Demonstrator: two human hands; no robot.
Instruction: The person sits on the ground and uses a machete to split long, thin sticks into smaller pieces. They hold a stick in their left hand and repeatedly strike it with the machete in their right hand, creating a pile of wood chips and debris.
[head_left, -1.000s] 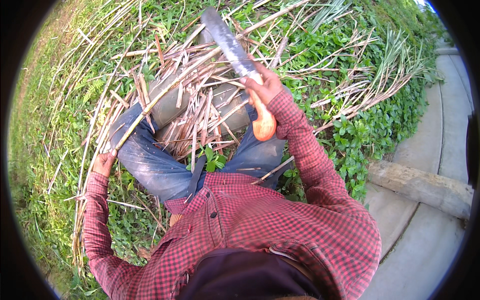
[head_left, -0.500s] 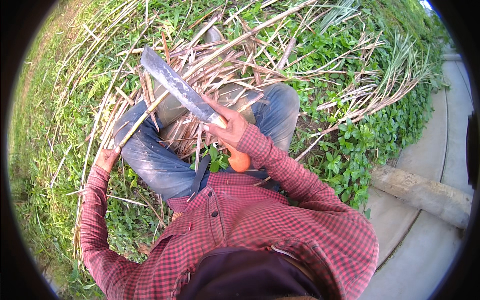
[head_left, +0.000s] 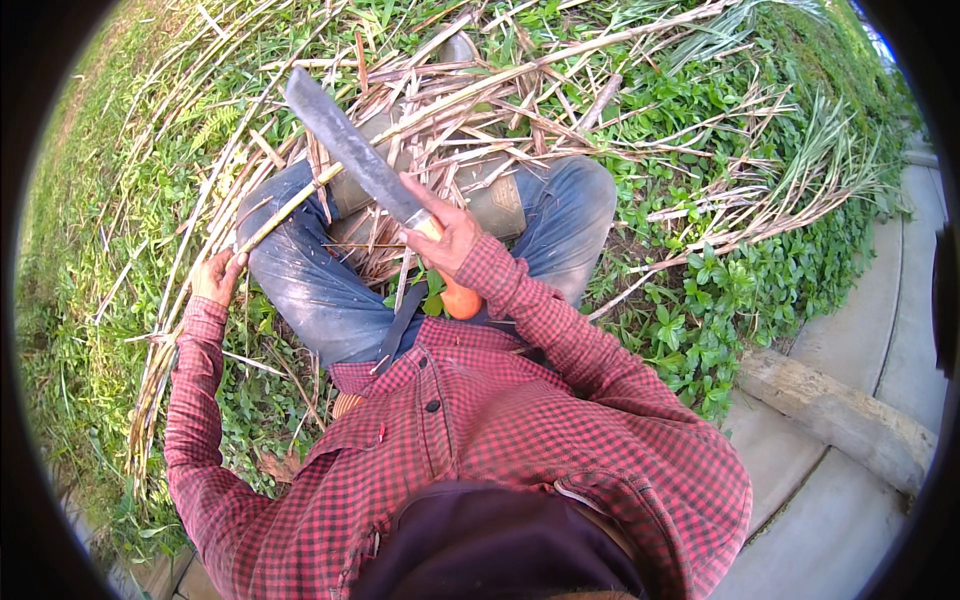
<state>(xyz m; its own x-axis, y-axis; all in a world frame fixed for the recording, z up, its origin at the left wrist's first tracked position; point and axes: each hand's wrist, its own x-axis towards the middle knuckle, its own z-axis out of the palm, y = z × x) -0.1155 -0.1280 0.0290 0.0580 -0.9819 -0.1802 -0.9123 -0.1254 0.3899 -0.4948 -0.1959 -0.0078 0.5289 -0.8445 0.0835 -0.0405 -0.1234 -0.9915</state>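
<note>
My left hand (head_left: 213, 280), beside my left knee, pinches the near end of a long yellowish dry stalk (head_left: 285, 208). The stalk slants over my left leg toward the far right. My right hand (head_left: 447, 237) is wrapped round the orange handle (head_left: 461, 299) of a machete, above my lap. Its broad dark blade (head_left: 345, 145) points to the far left and crosses over the stalk; whether blade and stalk touch, I cannot tell. Under them, between and beyond my bent legs, lies a loose heap of brown stalk pieces (head_left: 440, 150).
Long stalks (head_left: 150, 400) lie along my left side. More stalks with green leaf tips (head_left: 780, 195) lie at the right on low plants (head_left: 690, 330). A concrete post (head_left: 835, 405) rests on grey slabs (head_left: 790, 490) at the near right. My boot (head_left: 495, 208) shows between my legs.
The whole view has shifted a little. The machete has moved slightly toward the far left, still in my right hand. My left hand keeps hold of the stalk's end.
</note>
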